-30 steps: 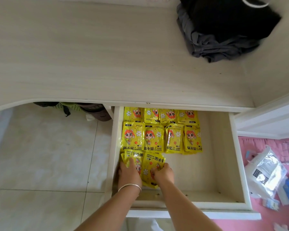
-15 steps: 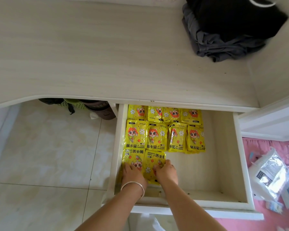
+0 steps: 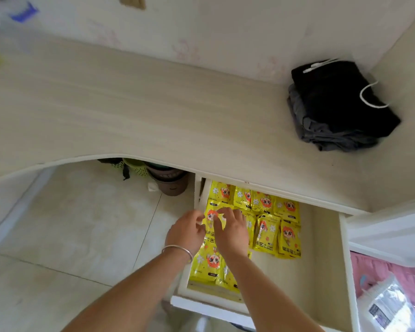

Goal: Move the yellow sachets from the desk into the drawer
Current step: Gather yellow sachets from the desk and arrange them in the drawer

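The fingers (image 3: 222,215) of both hands are curled and meet above the left side of the open drawer (image 3: 321,271), just over a yellow sachet in the middle row; the blur makes it impossible to tell whether they pinch it or hold nothing. The left hand (image 3: 186,232) wears a thin silver bangle (image 3: 177,250) at the wrist, and the right hand (image 3: 233,232) lies close beside it, their fingertips nearly touching. Under and around them the yellow sachets (image 3: 277,232) lie flat in the drawer in 3 rows: 1 row at the back partly tucked beneath the worktop (image 3: 130,111), 1 in the middle, and 2 sachets nearest the drawer's front edge, below the forearms. The right part of the drawer floor is bare. On the worktop's far right corner sits a folded pile of dark clothes (image 3: 338,106) with a white cord on top. Under the worktop, on the tiled floor (image 3: 70,224), stand a brown bin (image 3: 169,180) and a green basket (image 3: 134,165). At the lower right a silvery plastic bag (image 3: 388,305) lies on pink bedding (image 3: 393,274).
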